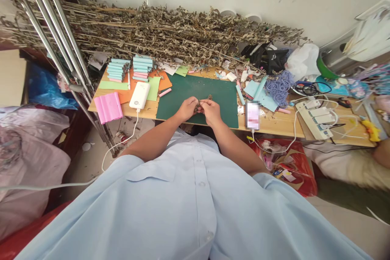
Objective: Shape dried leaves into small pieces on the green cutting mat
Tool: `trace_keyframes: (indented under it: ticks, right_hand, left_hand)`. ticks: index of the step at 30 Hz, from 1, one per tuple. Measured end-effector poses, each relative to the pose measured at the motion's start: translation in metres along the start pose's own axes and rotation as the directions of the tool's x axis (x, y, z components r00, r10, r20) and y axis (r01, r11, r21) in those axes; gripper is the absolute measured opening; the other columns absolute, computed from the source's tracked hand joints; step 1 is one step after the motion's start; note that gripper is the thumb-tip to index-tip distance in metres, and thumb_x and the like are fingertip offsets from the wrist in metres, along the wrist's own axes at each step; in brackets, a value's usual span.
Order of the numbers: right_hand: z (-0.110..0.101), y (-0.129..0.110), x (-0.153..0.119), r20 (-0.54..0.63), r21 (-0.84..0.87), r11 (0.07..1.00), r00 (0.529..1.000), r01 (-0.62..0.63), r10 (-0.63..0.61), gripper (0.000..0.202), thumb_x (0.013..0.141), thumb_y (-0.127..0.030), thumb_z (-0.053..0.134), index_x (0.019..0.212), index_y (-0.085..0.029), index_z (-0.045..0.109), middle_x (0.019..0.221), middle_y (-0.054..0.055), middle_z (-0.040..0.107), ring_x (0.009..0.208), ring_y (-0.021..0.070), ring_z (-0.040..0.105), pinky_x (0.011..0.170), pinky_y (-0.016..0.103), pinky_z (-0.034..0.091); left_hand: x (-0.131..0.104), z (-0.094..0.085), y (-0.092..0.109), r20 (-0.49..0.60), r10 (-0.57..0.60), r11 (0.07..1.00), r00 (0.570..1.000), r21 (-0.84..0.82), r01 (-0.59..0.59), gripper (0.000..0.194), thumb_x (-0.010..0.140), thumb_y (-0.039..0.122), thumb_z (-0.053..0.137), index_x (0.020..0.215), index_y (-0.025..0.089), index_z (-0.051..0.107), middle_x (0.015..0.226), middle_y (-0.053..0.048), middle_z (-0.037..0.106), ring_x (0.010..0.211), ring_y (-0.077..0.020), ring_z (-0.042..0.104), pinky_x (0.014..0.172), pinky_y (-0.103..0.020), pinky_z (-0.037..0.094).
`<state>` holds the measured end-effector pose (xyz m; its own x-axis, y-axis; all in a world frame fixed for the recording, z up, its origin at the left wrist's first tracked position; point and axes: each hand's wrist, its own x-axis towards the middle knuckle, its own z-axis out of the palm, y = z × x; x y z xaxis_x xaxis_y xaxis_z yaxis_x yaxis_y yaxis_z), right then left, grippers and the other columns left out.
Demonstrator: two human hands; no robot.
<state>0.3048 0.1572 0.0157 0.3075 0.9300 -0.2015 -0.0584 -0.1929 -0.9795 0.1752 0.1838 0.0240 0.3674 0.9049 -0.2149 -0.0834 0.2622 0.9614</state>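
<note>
My left hand (189, 108) and my right hand (211, 111) meet over the front part of a green cutting mat (198, 89). Both have their fingers closed on a small clump of dried leaves (199, 107) between them; a bit more dry leaf shows just above my right fingers. Left of the mat, a white power bank (139, 95) with a cable lies beside stacks of blue and pink paper rolls (142, 65). A phone (252, 115) with a lit screen lies to the right of the mat.
Long dried stalks (152, 28) lie along the wall behind the table (280, 124). Metal crutches (57, 28) lean at the left. Purple yarn (278, 85), a power strip (315, 120) and cables occupy the right side. A red bag (307, 174) sits below the table's edge.
</note>
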Motion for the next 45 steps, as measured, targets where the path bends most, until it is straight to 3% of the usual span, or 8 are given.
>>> trace_keyframes:
  ticks: [5, 9, 16, 19, 26, 36, 42, 45]
  right_hand:
    - [-0.002, 0.002, -0.001, 0.027, 0.101, 0.995, 1.000, -0.016, 0.013, 0.028, 0.072, -0.042, 0.078, 0.088, -0.020, 0.075, 0.068, -0.002, 0.069, 0.061, 0.0139, 0.065, 0.065, 0.030, 0.060]
    - [-0.006, -0.002, -0.006, 0.029, -0.141, 0.977, 0.987, 0.163, -0.160, 0.027, 0.079, -0.043, 0.071, 0.093, -0.022, 0.079, 0.082, 0.002, 0.075, 0.073, 0.0184, 0.069, 0.073, 0.035, 0.061]
    - [-0.013, -0.007, -0.010, 0.154, -0.486, 0.746, 0.885, 0.456, -0.440, 0.020, 0.087, -0.028, 0.059, 0.089, -0.024, 0.079, 0.095, 0.006, 0.077, 0.092, 0.0218, 0.070, 0.094, 0.038, 0.056]
    - [-0.009, -0.004, -0.007, 0.088, -0.467, 0.787, 0.907, 0.403, -0.411, 0.017, 0.085, -0.029, 0.062, 0.088, -0.022, 0.077, 0.088, 0.005, 0.077, 0.084, 0.0212, 0.070, 0.088, 0.038, 0.058]
    - [-0.010, 0.005, 0.010, -0.100, -0.052, 0.998, 0.995, 0.024, -0.029, 0.017, 0.076, -0.033, 0.069, 0.084, -0.019, 0.073, 0.064, -0.001, 0.068, 0.057, 0.0166, 0.066, 0.056, 0.030, 0.059]
    - [-0.052, 0.012, 0.024, -0.091, -0.495, 0.843, 0.952, 0.212, -0.293, 0.018, 0.081, -0.032, 0.067, 0.088, -0.020, 0.079, 0.075, 0.002, 0.075, 0.066, 0.0198, 0.069, 0.077, 0.036, 0.059]
    - [-0.055, 0.010, 0.020, -0.095, -0.519, 0.793, 0.900, 0.319, -0.425, 0.023, 0.086, -0.031, 0.062, 0.093, -0.019, 0.081, 0.106, 0.011, 0.078, 0.095, 0.0252, 0.073, 0.094, 0.041, 0.058]
    - [-0.049, 0.006, 0.008, -0.058, -0.467, 0.814, 0.907, 0.345, -0.417, 0.029, 0.090, -0.038, 0.062, 0.102, -0.020, 0.081, 0.107, 0.010, 0.078, 0.087, 0.0228, 0.073, 0.088, 0.039, 0.060]
  left_hand:
    - [0.002, 0.002, 0.001, -0.032, 0.005, 0.999, 0.999, 0.050, -0.004, 0.028, 0.102, 0.035, 0.055, 0.079, 0.019, 0.050, 0.054, 0.006, 0.044, 0.041, -0.0069, 0.041, 0.042, -0.019, 0.030]
    - [0.004, 0.004, 0.003, -0.032, -0.003, 0.997, 0.999, 0.077, 0.006, 0.036, 0.104, 0.041, 0.052, 0.076, 0.020, 0.046, 0.053, 0.006, 0.042, 0.041, -0.0074, 0.040, 0.040, -0.019, 0.028]
    - [0.009, 0.002, -0.004, -0.007, 0.046, 0.995, 0.999, 0.092, -0.045, 0.037, 0.102, 0.033, 0.056, 0.070, 0.020, 0.044, 0.058, 0.006, 0.039, 0.046, -0.0067, 0.040, 0.043, -0.019, 0.034]
    - [0.010, 0.003, -0.005, -0.022, 0.024, 0.998, 0.999, 0.061, -0.023, 0.034, 0.101, 0.027, 0.056, 0.070, 0.019, 0.044, 0.058, 0.006, 0.039, 0.046, -0.0062, 0.039, 0.044, -0.018, 0.033]
    - [0.008, 0.006, 0.003, -0.023, -0.021, 0.997, 1.000, 0.069, 0.023, 0.026, 0.101, 0.020, 0.051, 0.074, 0.018, 0.049, 0.056, 0.006, 0.042, 0.043, -0.0060, 0.040, 0.043, -0.017, 0.031]
    - [0.014, 0.006, 0.004, -0.052, -0.156, 0.986, 0.986, 0.057, 0.159, 0.023, 0.096, 0.027, 0.064, 0.080, 0.020, 0.049, 0.051, 0.009, 0.038, 0.037, -0.0047, 0.032, 0.041, -0.015, 0.023]
    - [0.014, 0.005, 0.008, -0.016, -0.167, 0.985, 0.986, 0.049, 0.168, 0.030, 0.097, 0.035, 0.065, 0.078, 0.021, 0.046, 0.051, 0.009, 0.035, 0.035, -0.0047, 0.032, 0.040, -0.016, 0.017]
    - [0.015, 0.005, 0.009, 0.016, -0.157, 0.987, 0.988, 0.043, 0.156, 0.036, 0.100, 0.044, 0.059, 0.077, 0.021, 0.046, 0.052, 0.008, 0.036, 0.035, -0.0049, 0.032, 0.039, -0.016, 0.017]
